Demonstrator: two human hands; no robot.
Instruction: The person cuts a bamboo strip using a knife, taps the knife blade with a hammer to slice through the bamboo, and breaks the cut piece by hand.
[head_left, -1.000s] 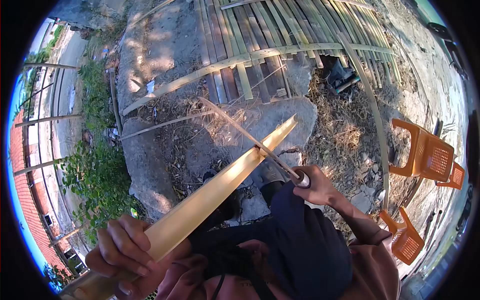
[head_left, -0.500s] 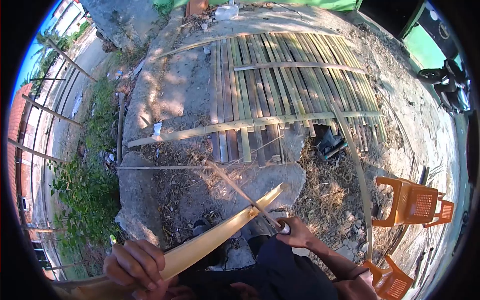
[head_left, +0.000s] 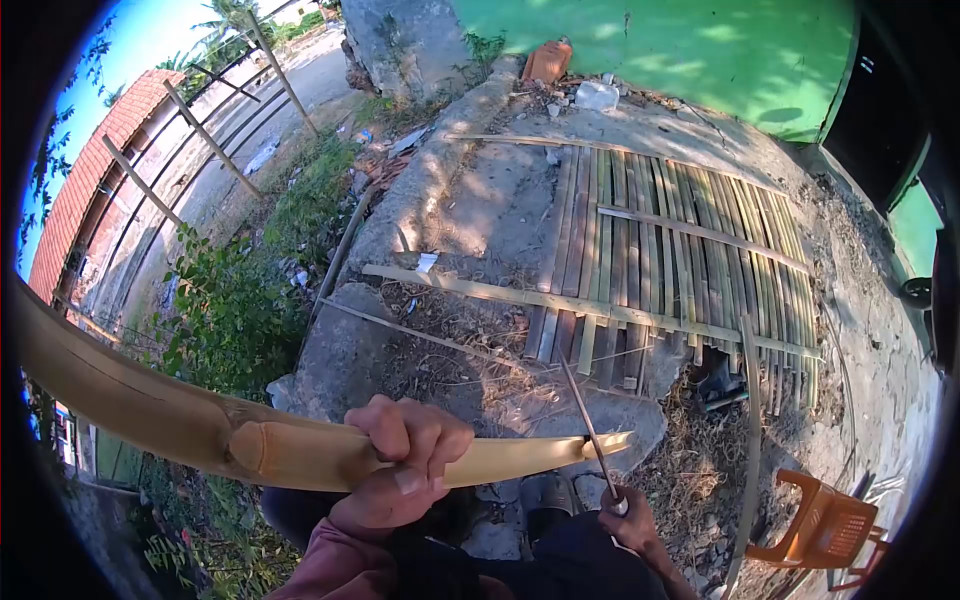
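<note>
A thick, pale bamboo pole runs from the left edge across my front to a split, pointed end on the right. My left hand is closed around it just right of a node. My right hand grips the handle of a long knife, its narrow blade pointing up and away. The blade crosses the pole close to the pointed end; whether it is cutting in or only resting there I cannot tell. Beyond the knife, bamboo slats lie side by side on the ground, with cross strips over them.
An orange plastic chair stands at lower right, beside a long bamboo strip. Green bushes grow at left near wooden posts. A green wall closes the back. Rubble and dry shavings cover the ground around my shoes.
My left hand has moved right along the pole, and the pole is raised, its thick left part now in view. The knife remains across the pointed end. My view has shifted left and up.
</note>
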